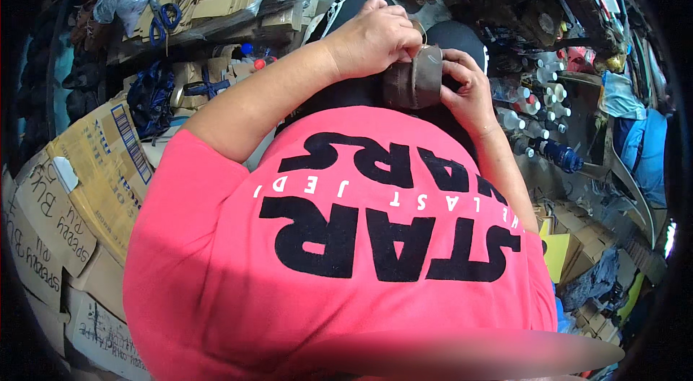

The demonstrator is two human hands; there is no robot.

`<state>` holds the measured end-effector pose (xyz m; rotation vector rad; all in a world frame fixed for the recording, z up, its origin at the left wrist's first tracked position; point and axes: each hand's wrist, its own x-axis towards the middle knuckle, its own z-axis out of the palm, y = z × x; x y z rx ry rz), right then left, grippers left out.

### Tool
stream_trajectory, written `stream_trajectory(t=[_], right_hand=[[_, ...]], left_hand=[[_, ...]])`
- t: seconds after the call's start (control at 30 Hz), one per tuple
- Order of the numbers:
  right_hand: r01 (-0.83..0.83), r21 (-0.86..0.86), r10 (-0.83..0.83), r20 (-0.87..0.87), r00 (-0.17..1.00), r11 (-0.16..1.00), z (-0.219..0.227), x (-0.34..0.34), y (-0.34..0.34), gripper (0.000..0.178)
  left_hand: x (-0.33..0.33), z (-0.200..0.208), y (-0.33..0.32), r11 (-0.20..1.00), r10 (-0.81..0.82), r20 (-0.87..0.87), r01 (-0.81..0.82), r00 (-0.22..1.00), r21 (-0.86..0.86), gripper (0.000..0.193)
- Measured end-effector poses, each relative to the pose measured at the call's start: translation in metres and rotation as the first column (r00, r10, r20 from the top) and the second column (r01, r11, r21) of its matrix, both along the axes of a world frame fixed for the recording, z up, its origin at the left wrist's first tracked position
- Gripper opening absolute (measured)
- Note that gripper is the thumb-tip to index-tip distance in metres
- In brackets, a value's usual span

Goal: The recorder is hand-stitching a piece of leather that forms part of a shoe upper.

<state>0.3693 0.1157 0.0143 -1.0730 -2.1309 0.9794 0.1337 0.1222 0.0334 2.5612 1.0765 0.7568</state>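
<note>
two bare hands meet over the lap, just beyond a pink shirt [209, 258], at a brown curved piece [404, 85]. the left hand [379, 31] pinches narrow at its far edge; what its fingertips grip is hidden. the right hand [468, 89] curls around its right side. good work here likely needs a steady right hold and small left-finger moves. a seam-like ridge points away from the body; fingers hide too much to tell the long axis.
</note>
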Motion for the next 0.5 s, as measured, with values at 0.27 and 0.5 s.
stream_trajectory(t=[0.27, 0.5], right_hand=[[0.052, -0.141, -0.053, 0.0, 0.999, 0.989, -0.018, 0.002, 0.009, 0.015], [-0.125, 0.319, -0.001, 0.367, 0.93, 0.939, 0.0, 0.023, -0.003, 0.016]], left_hand=[[0.004, -0.014, -0.004, 0.984, 0.065, 0.198, -0.03, 0.978, -0.174, 0.017], [-0.016, -0.019, -0.034, 0.942, 0.326, 0.168, -0.334, 0.931, 0.025, 0.042]])
